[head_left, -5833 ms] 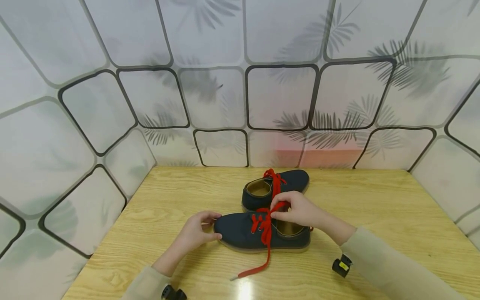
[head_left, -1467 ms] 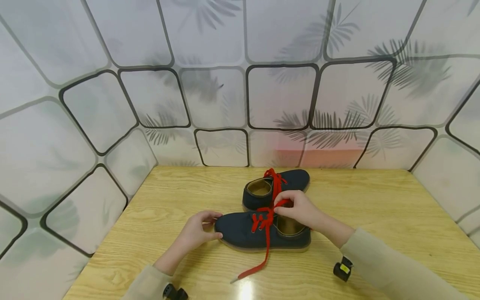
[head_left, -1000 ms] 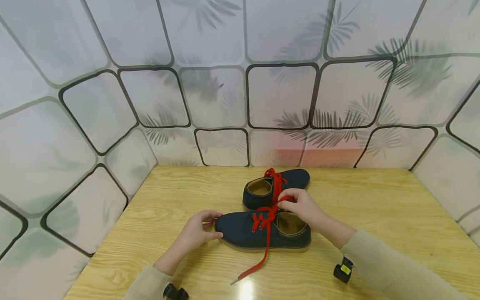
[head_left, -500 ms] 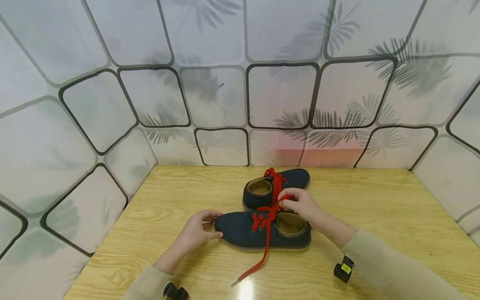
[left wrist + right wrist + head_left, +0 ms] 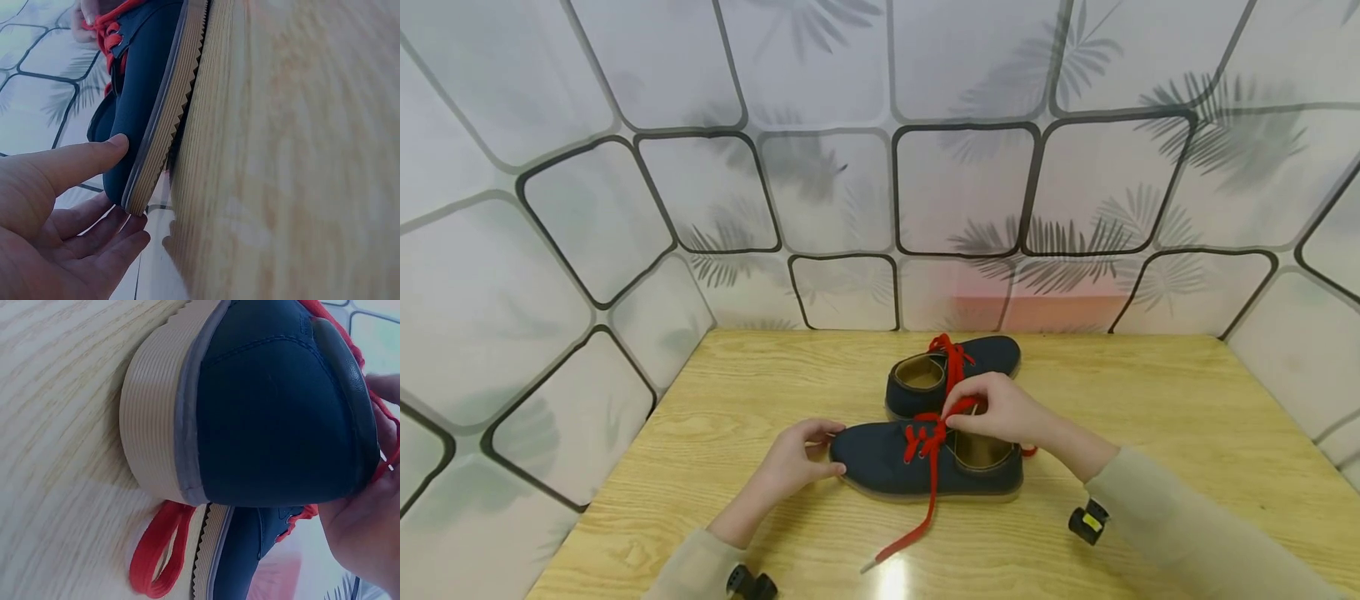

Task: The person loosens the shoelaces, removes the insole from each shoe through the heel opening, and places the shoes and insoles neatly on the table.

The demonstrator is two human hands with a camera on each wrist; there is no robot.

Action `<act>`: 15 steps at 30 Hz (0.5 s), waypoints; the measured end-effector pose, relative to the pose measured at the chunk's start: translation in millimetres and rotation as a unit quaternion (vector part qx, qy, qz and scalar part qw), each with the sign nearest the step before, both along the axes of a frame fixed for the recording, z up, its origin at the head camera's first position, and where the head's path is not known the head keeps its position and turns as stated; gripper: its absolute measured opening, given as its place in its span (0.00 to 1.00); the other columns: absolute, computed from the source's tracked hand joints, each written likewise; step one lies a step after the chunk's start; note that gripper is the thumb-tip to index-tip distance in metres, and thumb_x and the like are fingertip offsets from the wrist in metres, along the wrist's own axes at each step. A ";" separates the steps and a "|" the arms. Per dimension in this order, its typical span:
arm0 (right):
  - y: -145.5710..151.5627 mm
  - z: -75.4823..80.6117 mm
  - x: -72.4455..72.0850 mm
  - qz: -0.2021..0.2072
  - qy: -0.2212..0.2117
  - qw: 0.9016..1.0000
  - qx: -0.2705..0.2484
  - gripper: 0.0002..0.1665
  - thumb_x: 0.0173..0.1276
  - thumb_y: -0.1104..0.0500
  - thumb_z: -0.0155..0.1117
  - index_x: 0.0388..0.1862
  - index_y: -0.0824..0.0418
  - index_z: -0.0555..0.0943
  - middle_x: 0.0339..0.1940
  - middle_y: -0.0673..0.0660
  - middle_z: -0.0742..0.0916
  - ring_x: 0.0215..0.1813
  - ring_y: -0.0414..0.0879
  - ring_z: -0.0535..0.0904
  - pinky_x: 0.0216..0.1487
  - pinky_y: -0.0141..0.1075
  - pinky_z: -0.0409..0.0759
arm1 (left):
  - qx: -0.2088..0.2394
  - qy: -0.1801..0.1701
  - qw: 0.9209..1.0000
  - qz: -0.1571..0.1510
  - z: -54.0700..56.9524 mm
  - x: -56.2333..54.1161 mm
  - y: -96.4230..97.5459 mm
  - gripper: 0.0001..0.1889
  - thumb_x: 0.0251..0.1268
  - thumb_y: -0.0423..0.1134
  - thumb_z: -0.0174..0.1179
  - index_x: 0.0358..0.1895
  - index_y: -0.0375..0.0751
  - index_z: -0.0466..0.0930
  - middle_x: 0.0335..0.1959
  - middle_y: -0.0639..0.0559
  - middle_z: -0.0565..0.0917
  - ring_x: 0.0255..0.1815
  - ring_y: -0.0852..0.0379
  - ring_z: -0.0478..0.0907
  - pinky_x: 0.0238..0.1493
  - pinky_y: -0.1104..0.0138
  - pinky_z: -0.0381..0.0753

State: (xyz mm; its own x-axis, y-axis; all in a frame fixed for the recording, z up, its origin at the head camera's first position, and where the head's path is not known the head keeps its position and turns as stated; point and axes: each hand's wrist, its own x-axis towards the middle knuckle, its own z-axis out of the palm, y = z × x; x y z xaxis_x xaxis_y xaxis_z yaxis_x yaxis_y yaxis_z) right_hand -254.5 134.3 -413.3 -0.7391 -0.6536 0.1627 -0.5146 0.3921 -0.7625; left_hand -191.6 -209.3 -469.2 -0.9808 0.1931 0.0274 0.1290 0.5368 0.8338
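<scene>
A dark navy shoe (image 5: 880, 458) with a tan ribbed sole lies across the table, toe to the left. My left hand (image 5: 790, 462) holds its toe; in the left wrist view, the thumb (image 5: 112, 150) presses the upper and the fingers curl by the sole's tip. Over the shoe's opening, my right hand (image 5: 1000, 408) pinches the red shoelace (image 5: 958, 406) close to the knot above the eyelets. One lace end (image 5: 910, 537) trails toward the front of the table. In the right wrist view, a red lace loop (image 5: 159, 562) lies beside the heel (image 5: 269, 425).
A second navy shoe (image 5: 992, 354) with red laces stands right behind, toe to the right. The wooden table (image 5: 1150, 433) meets a patterned curtain (image 5: 827, 200) at the back and sides. Each wrist carries a small black camera (image 5: 1088, 522).
Over the last half second my right hand has shifted left, nearer the knot, and a bit of red lace now shows past the heel. My left hand stays at the toe.
</scene>
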 end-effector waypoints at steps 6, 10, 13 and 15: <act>-1.5 -0.4 0.5 -0.012 -0.008 1.000 0.009 0.03 0.69 0.61 0.77 0.36 0.53 0.91 0.37 0.53 0.92 0.22 0.34 0.73 0.27 0.29 0.78 | 0.000 0.000 1.000 0.000 0.3 -1.3 -0.1 0.27 0.58 0.25 0.77 0.62 0.31 0.83 0.59 0.36 0.86 0.61 0.38 0.84 0.65 0.51 0.87; -2.8 -5.3 1.9 -0.035 -0.028 0.999 -0.007 0.02 0.68 0.62 0.77 0.36 0.58 0.90 0.36 0.54 0.91 0.22 0.34 0.69 0.26 0.28 0.73 | -0.001 -0.004 1.000 0.002 0.5 -1.4 -0.2 0.27 0.58 0.25 0.77 0.62 0.31 0.83 0.60 0.36 0.86 0.61 0.38 0.84 0.66 0.51 0.87; -3.6 -11.1 2.7 -0.062 -0.059 0.996 -0.028 0.03 0.68 0.62 0.76 0.36 0.62 0.89 0.35 0.54 0.90 0.27 0.37 0.72 0.29 0.29 0.74 | -0.002 -0.004 1.000 0.002 0.3 -1.2 -0.2 0.27 0.58 0.25 0.77 0.62 0.31 0.83 0.60 0.36 0.86 0.61 0.38 0.84 0.65 0.51 0.88; -4.0 -14.4 3.0 -0.078 -0.084 0.992 -0.046 0.04 0.68 0.63 0.74 0.36 0.64 0.89 0.34 0.53 0.89 0.31 0.39 0.76 0.33 0.30 0.78 | -0.003 -0.004 1.000 0.002 0.0 -1.3 -0.1 0.27 0.58 0.25 0.77 0.62 0.31 0.83 0.60 0.36 0.86 0.61 0.38 0.84 0.65 0.52 0.88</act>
State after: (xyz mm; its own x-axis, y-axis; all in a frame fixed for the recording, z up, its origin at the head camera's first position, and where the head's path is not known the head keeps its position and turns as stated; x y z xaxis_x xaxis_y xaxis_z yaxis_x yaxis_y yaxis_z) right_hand -251.5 130.3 -427.7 -0.8515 -0.5178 0.0827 -0.3159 0.3806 -0.8691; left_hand -192.9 -209.5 -469.3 -0.9818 0.1888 0.0193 0.1205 0.5416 0.8320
